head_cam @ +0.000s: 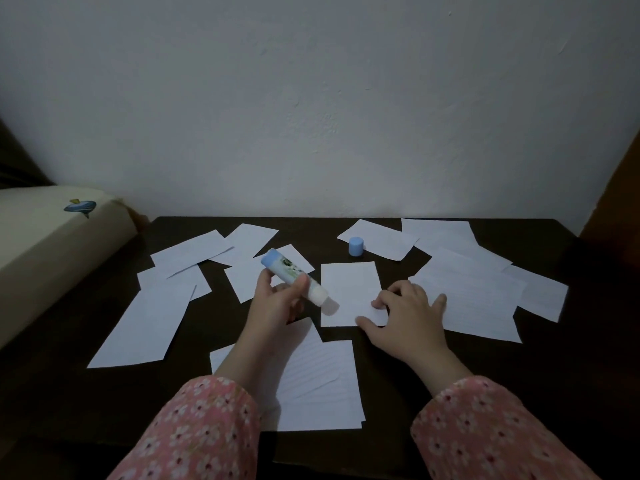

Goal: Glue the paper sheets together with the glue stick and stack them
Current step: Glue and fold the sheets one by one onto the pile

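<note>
Glue stick, uncapped, lies slanted in the left hand, whose fingers wrap its barrel; the white tip points down to the right, touching or just above the near-left edge of a small paper sheet at the table's middle. That tilt looks meant for spreading glue along the edge. The right hand rests on the sheet's near-right corner, fingers bent and pressing down, gripping nothing, likely to keep the paper from sliding. The blue cap stands upright farther back, out of the way. More sheets lie scattered over the dark table, and a stack of sheets sits nearest, between the floral sleeves.
</note>
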`<state>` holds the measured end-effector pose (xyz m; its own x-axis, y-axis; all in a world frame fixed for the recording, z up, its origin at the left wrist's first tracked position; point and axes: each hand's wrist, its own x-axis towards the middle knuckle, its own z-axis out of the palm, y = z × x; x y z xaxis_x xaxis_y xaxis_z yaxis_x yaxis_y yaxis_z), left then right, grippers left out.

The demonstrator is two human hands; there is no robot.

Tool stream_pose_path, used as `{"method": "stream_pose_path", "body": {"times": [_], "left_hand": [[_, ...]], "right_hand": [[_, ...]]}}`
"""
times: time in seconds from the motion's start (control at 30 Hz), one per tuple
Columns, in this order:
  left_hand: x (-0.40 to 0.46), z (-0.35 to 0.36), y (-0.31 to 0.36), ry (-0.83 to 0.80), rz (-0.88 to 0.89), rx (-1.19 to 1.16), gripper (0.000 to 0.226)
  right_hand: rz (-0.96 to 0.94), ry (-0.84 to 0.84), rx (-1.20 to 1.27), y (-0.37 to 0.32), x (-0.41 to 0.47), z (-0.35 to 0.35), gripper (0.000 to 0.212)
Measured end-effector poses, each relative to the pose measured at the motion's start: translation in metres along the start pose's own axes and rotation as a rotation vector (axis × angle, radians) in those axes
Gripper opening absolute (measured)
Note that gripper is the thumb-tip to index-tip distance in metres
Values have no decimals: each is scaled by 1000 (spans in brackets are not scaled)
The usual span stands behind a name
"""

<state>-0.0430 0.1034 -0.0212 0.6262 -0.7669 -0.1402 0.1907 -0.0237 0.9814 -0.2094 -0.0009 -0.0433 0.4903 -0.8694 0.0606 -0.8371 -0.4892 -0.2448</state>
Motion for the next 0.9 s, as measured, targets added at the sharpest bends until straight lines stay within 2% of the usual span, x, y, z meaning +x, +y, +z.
{"method": "stream_pose_path", "body": {"times": [0.1, 0.17, 0.3, 0.37, 0.53, 0.73, 0.9], "left_hand": [[-7, 21, 2, -70, 73, 43, 56], [-7, 32, -2, -102, 153, 153, 56], [-4, 49, -9, -166, 294, 452, 58], [-4, 57, -9, -195, 308, 540, 62], [0, 67, -12, -254, 345, 688, 63], [2, 66, -11, -325, 414, 855, 66], [5, 56, -5, -351, 389, 902, 68]], "right_hand": [[7, 75, 82, -1, 1, 1, 39], [-12, 107, 108, 7, 6, -2, 31], [-139, -124, 120, 29, 13, -5, 44], [-149, -191, 129, 32, 13, -4, 45], [-155, -214, 100, 34, 13, -3, 46], [-144, -192, 124, 32, 14, 0, 47], [-139, -175, 142, 31, 14, -1, 43]]}}
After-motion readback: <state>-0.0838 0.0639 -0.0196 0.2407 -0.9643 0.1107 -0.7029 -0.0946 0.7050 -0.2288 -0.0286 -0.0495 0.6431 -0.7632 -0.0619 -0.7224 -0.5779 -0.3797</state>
